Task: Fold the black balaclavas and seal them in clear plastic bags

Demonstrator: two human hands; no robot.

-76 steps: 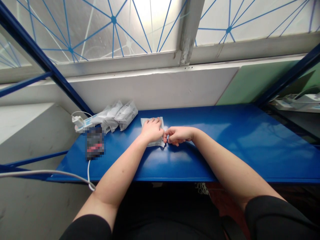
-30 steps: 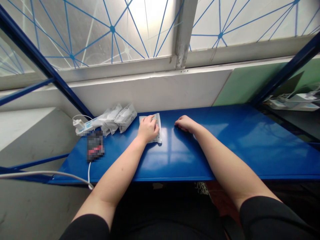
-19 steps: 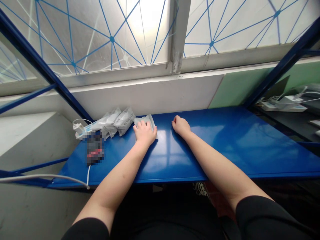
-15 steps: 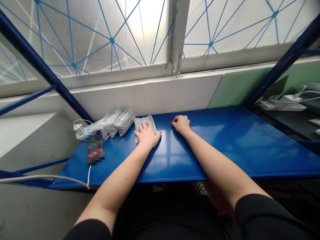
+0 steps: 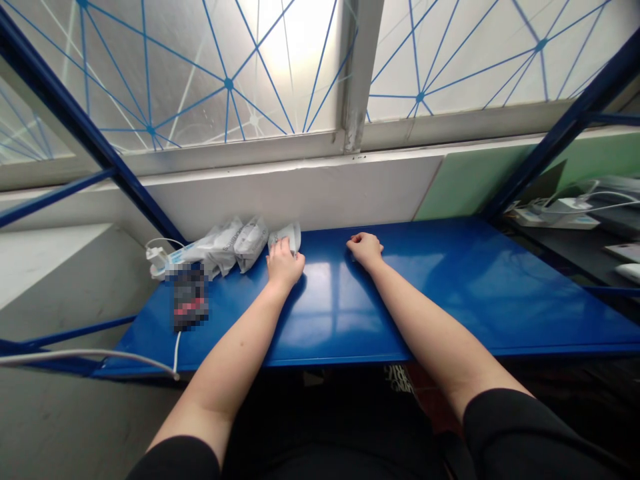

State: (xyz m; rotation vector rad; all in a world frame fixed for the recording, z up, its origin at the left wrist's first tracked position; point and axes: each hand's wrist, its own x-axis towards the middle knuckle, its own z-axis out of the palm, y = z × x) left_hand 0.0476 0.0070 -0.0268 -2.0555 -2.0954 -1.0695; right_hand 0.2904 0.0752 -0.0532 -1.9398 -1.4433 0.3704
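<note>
My left hand (image 5: 285,265) is on a white plastic packet (image 5: 293,235) with faint dark print, at the back of the blue shelf. Its fingers are bent over the packet's near side, the thumb at the right edge, and they hide much of it. Left of it, a row of similar packets (image 5: 250,243) leans together, the nearest only a small gap away. My right hand (image 5: 366,250) rests on the shelf further right, fingers curled into a loose fist, with nothing visible in it and no object beside it.
The blue shelf (image 5: 330,320) has slanting blue frame posts at both ends. At left lie a white power strip (image 5: 161,263) and a blurred-out dark device (image 5: 190,297) with a white cable. A low wall (image 5: 300,193) and window stand behind. Chargers (image 5: 565,210) lie on a dark surface at right.
My left hand has gone from lying spread on the packet to bending its fingers round it. Hand and packet have shifted slightly left and toward the wall. My right hand has barely moved.
</note>
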